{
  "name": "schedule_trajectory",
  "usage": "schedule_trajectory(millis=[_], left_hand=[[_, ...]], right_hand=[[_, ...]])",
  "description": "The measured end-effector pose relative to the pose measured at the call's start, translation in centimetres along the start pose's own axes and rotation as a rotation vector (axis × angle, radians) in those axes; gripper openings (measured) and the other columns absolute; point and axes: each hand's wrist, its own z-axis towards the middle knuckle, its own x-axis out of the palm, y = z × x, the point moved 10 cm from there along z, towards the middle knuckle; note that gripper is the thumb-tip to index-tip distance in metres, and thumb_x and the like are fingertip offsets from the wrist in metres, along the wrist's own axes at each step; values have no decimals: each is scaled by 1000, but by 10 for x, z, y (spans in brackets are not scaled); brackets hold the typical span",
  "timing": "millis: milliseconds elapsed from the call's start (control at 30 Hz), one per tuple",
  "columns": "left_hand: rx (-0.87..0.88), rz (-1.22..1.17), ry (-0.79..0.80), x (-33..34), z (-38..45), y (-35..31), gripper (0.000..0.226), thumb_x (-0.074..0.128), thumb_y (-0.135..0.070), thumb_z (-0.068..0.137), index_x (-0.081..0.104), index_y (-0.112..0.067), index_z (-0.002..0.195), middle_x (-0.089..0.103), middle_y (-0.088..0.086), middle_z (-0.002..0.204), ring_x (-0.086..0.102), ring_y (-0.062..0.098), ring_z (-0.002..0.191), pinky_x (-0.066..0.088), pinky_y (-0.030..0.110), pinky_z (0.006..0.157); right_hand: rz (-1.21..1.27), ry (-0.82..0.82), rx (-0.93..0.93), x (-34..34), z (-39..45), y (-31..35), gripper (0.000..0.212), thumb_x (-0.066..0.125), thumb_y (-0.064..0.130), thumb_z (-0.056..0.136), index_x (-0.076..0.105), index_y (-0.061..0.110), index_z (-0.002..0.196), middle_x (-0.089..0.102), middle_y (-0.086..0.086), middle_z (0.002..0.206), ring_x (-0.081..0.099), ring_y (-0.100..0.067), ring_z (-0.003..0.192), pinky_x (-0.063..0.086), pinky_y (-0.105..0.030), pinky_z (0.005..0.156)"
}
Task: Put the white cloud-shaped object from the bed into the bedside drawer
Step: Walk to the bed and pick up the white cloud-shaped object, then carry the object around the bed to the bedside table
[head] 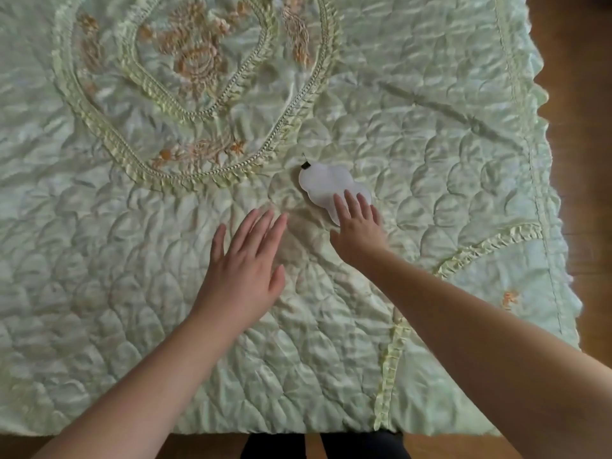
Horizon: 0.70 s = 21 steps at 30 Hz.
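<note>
Head view looks straight down on the bed (99, 326), covered by a pale green quilted satin bedspread (414, 134) with ruffled trim and peach floral embroidery (195, 58) inside an oval border. I see the white cloud-shaped object (326, 185) lying flat on the bedspread, right of centre and just outside that ruffled oval. It is a smooth, matte white piece with a scalloped, lobed outline, and a small black tab with a thin string shows at its far left tip. My right hand (359, 226) is stretched out palm down, fingers spread and released, with the fingertips (347, 197) lying over the near edge of the cloud; I cannot tell whether they press on it. My left hand (246, 263) is also flat and released, fingers extended, over bare quilt just beside the cloud and not touching it. Wooden floor (583, 94) shows along the right side of the bed.
</note>
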Motion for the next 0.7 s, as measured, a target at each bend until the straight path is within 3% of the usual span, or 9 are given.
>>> schedule_trajectory(millis=[133,233,300,367,433,533,633,700], left_hand=[[-18,-61,6,7,0,4,63,44,-32,94,26,-18,153,10,3,164,4,19,150,13,55,117],[-36,-103,-38,3,3,6,58,50,-26,92,38,-15,147,17,7,162,13,23,149,23,59,114],[-58,-124,-66,-1,4,5,57,51,-23,91,40,-13,146,20,9,161,17,25,148,28,60,111],[-32,-129,-71,-3,6,-3,57,50,-24,92,39,-13,146,19,10,162,16,24,148,28,59,111],[3,-129,-59,-5,6,-12,58,47,-26,93,35,-15,149,15,8,163,11,21,149,24,56,115],[5,-148,-54,-14,7,-20,61,45,-26,95,26,-17,152,11,6,164,7,20,150,21,55,116],[-5,-151,-65,-32,6,-26,62,46,-26,95,25,-16,152,13,7,163,13,22,149,24,55,115],[-1,-179,-83,-49,1,-31,61,48,-26,95,28,-14,151,22,9,160,21,24,146,30,54,111]], right_hand=[[49,9,107,10,22,-5,72,44,28,92,6,27,153,1,-5,164,-4,-30,149,7,-46,119],[-44,39,134,13,29,-13,78,48,22,92,-1,31,152,-2,-2,163,-1,-33,148,15,-46,117],[-116,30,121,10,31,-17,83,51,15,91,-2,31,152,2,-1,162,10,-33,145,29,-41,109],[-103,-17,103,-1,30,-20,77,52,9,90,9,27,151,17,-3,157,30,-34,135,40,-40,98],[-41,-45,99,-13,29,-24,61,48,3,89,26,21,144,39,-6,144,47,-35,118,45,-41,85],[77,-64,130,-31,19,-28,38,39,2,91,47,18,124,61,-10,109,59,-31,89,43,-36,64],[279,-9,87,-49,-9,-15,13,44,21,96,57,19,100,58,-1,75,56,-23,67,35,-28,48],[441,51,43,-67,-36,0,15,48,31,96,55,21,88,59,2,69,58,-20,63,35,-27,46]])
